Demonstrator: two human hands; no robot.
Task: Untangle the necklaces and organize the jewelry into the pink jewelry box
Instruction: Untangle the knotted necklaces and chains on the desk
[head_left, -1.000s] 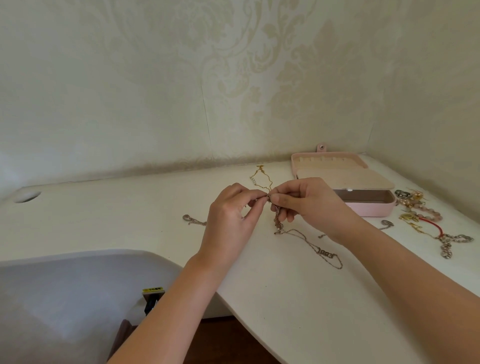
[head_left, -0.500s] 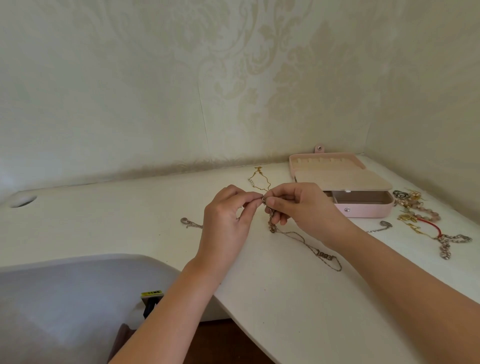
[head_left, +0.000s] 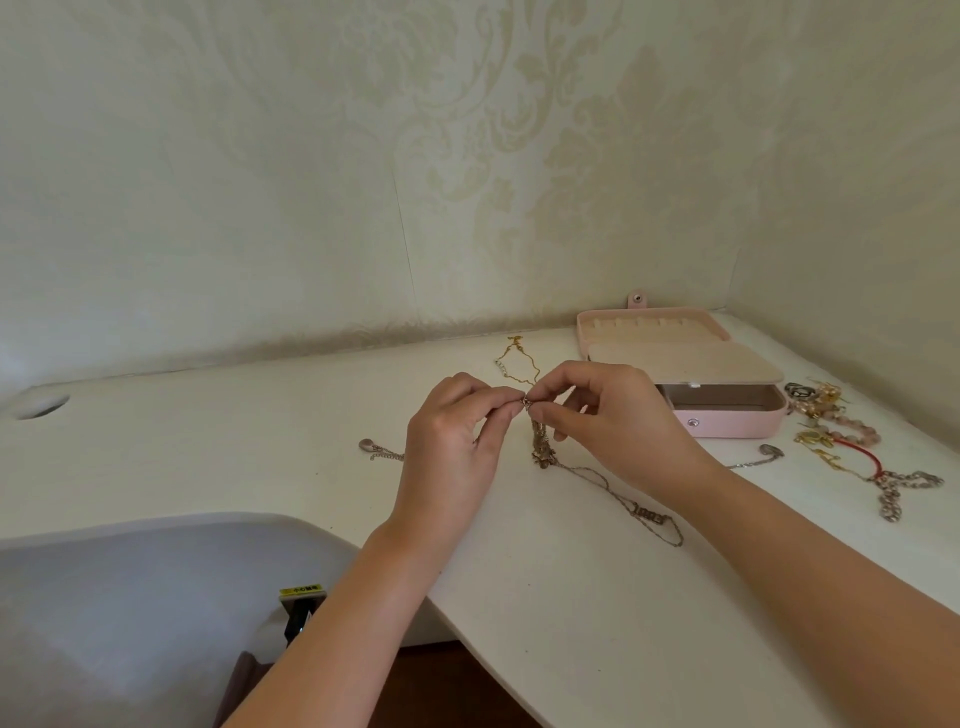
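Note:
My left hand (head_left: 451, 440) and my right hand (head_left: 618, 415) meet over the white desk, each pinching the top of a tangled silver necklace (head_left: 597, 478) at its clasp. A knotted clump hangs just below my fingertips; the chain trails right across the desk to a lettered pendant. The pink jewelry box (head_left: 727, 415) lies open behind my right hand, lid laid back, an inner flap over part of the tray. A gold chain (head_left: 514, 364) lies behind my hands.
A pile of mixed jewelry (head_left: 841, 436) with a red cord and a chunky silver chain lies right of the box. A small silver chain piece (head_left: 379, 451) sits left of my left hand, another silver chain piece (head_left: 758, 457) by my right wrist. Walls meet in a corner behind the box.
The hands stayed together on the clasp; my fingers shifted slightly and the knotted clump rose a little off the desk. The camera view dipped slightly.

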